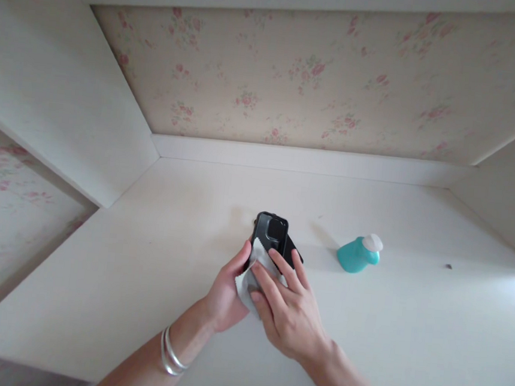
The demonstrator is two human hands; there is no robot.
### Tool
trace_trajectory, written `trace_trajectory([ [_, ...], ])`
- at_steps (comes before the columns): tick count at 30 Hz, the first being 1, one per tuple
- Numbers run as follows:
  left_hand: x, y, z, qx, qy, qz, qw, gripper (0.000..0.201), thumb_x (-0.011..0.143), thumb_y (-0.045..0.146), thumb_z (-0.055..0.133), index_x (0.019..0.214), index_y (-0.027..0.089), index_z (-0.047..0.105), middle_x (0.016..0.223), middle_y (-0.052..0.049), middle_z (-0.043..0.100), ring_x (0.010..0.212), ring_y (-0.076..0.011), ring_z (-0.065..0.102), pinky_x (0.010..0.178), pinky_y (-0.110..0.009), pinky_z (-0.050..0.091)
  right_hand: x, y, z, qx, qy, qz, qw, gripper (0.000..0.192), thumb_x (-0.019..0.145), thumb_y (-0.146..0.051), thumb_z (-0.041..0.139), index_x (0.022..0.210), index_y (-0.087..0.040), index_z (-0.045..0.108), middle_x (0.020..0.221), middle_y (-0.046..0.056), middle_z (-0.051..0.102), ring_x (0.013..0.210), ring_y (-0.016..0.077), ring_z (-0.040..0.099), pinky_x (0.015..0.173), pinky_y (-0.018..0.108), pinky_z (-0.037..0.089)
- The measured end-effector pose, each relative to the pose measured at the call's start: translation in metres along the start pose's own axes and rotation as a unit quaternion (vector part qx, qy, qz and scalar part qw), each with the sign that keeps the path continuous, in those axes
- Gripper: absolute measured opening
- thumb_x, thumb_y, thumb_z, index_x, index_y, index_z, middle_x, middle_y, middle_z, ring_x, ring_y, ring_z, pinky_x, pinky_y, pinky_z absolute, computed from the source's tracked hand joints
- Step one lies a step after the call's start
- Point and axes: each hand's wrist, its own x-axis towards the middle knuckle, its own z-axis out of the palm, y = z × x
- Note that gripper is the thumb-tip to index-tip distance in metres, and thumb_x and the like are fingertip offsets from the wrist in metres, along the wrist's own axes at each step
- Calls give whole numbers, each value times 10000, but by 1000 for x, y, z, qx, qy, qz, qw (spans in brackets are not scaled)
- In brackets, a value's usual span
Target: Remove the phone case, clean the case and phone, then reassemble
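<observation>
My left hand (225, 295) is closed around the lower left side of a black phone case (261, 224), which has a square camera cutout near its top. A light grey cleaning cloth (246, 285) with zigzag edges lies over the case's lower part. Pressing on that cloth, my right hand (292, 316) has its fingers bent and slightly apart. Behind the case, a flat black object (295, 251) sticks out on the right, probably a phone; most of it is hidden. A teal bottle (353, 255) with a white top (373, 243) stands to the right of my hands.
The white desktop (143, 267) runs back to a low white ledge (309, 161) below floral wallpaper (294, 82). White panels rise at the left (69, 80) and right (509, 197). A tiny dark piece (448, 266) lies at the far right.
</observation>
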Motion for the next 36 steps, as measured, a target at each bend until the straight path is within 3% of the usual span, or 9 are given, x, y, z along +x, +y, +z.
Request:
trace_trajectory([
  [6, 4, -12, 1, 42, -9, -12, 999, 487, 960, 505, 471, 1298, 190, 626, 1085, -98, 733, 1081, -242, 657, 911, -333, 479, 0, 14, -7, -61, 40, 62, 995, 505, 939, -177, 517, 1434, -124, 434, 1127, 103, 738, 1459, 320, 304, 1194, 622, 164],
  [13, 1, -19, 0, 93, -16, 6, 996, 500, 969, 482, 482, 1443, 323, 468, 1201, -56, 697, 1074, -217, 659, 769, -287, 496, 1, 23, -13, -100, 96, 115, 984, 534, 937, -172, 501, 1462, -148, 402, 1083, 109, 747, 1454, 336, 314, 1165, 682, 182],
  [16, 1, -19, 1, 88, -18, 11, 996, 490, 963, 479, 495, 1416, 293, 512, 1186, -65, 703, 1132, -222, 636, 882, -310, 491, 3, 16, -12, -76, 86, 105, 988, 482, 934, -182, 514, 1410, -132, 458, 1174, 130, 717, 1458, 339, 304, 1177, 663, 187],
  [20, 3, -16, 1, 53, -5, 9, 999, 480, 962, 512, 473, 1314, 217, 613, 1152, -85, 713, 1154, -226, 627, 979, -321, 460, 3, 1, -10, -19, 30, 66, 997, 261, 944, -173, 495, 1183, -153, 598, 1217, 127, 698, 1465, 327, 291, 1203, 632, 147],
  [24, 2, -7, -3, 16, 23, -5, 1000, 525, 919, 584, 495, 1075, 137, 721, 978, -118, 740, 1040, -248, 675, 919, -319, 496, 3, -11, -7, 46, 0, 5, 999, 193, 944, -167, 485, 1091, -149, 609, 1115, 115, 736, 1447, 292, 339, 1226, 559, 146],
  [27, 0, 1, -6, -7, 53, -17, 998, 602, 885, 656, 476, 939, 114, 734, 841, -135, 731, 918, -268, 701, 826, -344, 536, 3, -17, -6, 86, -31, -49, 995, 173, 947, -159, 470, 1053, -141, 606, 1048, 115, 748, 1399, 258, 429, 1226, 483, 218],
  [31, -1, 6, -6, -13, 75, 21, 997, 660, 886, 679, 435, 951, 91, 729, 841, -158, 726, 871, -286, 701, 780, -383, 554, 4, -18, -6, 90, -45, -70, 992, 190, 950, -163, 477, 1091, -120, 598, 1076, 134, 742, 1314, 245, 536, 1191, 442, 324],
  [36, 2, 8, -4, -45, 98, 89, 990, 587, 927, 609, 437, 1066, 109, 712, 967, -137, 737, 982, -270, 687, 899, -381, 529, -1, -14, 0, 22, -19, -21, 999, 217, 950, -141, 503, 1144, -105, 594, 1144, 139, 725, 1322, 257, 528, 1208, 446, 276],
])
